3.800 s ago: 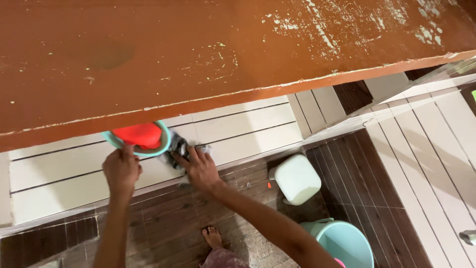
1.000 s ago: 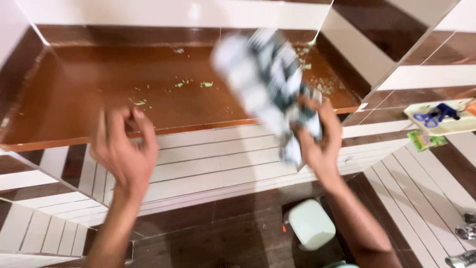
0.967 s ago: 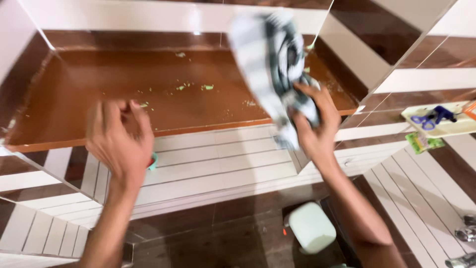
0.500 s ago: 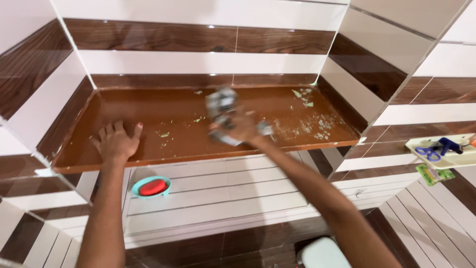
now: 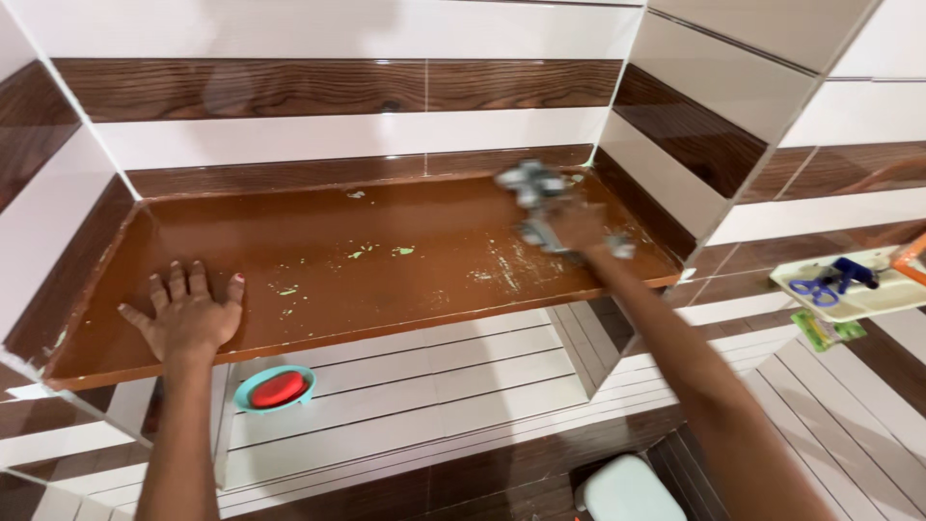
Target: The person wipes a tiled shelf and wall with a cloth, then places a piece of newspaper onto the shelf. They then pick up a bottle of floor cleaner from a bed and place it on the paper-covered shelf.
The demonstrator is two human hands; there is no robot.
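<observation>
Down at about 5 o'clock, closest to me, a white lid [image 5: 622,490] sits on the dark floor [image 5: 463,487]. A bit farther, at about 7 o'clock, a blue dish [image 5: 275,388] with a red soap [image 5: 278,388] in it sits below the front edge of the brown shelf [image 5: 386,289].

My left hand [image 5: 188,318] lies flat on the shelf near its front edge, at about 9 o'clock. The fingers [image 5: 174,282] are spread out and it holds nothing.

In the middle of the shelf there are small green bits [image 5: 371,253], well apart from both of my hands. White marks [image 5: 502,270] streak the shelf to the right of them.

My right hand [image 5: 577,230] reaches out to about 1 o'clock, near the far right corner of the shelf. It is squeezed tight around a cloth [image 5: 535,193] with dark and white checks. The cloth is bunched up and a bit blurry. It sticks out past my hand toward the back wall [image 5: 338,87].

Off at 3 o'clock, a white tray [image 5: 849,301] on the wall holds blue scissors [image 5: 820,284]. A green packet [image 5: 825,330] sits just under the tray.
</observation>
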